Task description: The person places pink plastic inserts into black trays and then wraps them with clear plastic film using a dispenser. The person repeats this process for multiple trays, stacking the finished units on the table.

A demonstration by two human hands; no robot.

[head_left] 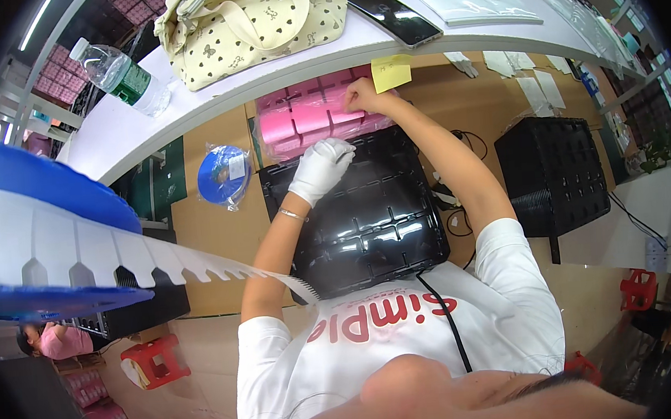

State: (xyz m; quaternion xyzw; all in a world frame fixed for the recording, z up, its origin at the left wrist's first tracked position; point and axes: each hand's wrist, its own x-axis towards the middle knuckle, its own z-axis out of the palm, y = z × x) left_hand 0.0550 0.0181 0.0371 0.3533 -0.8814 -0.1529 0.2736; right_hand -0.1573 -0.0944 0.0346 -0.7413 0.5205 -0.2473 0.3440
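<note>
A black plastic tray (363, 215) with moulded ridges lies in front of me, reaching to my shirt. My left hand (323, 169), in a white glove, is over the tray's far left part, its fingers curled together; what they hold, if anything, is too small to make out. Beyond the tray lies a clear plastic bag of pink pieces (301, 121) in rows. Bare and reaching farther out, my right hand (364, 97) has its fingertips pinched at these pink pieces. Whether a piece is between them cannot be made out.
A shelf (121, 140) crosses the far side, bearing a water bottle (122, 78), a cloth bag (259, 34) and a phone (395, 17). A yellow note (392, 73) hangs from its edge. Stacked black trays (553, 173) stand right; a blue reel (50, 192) with white strip looms left.
</note>
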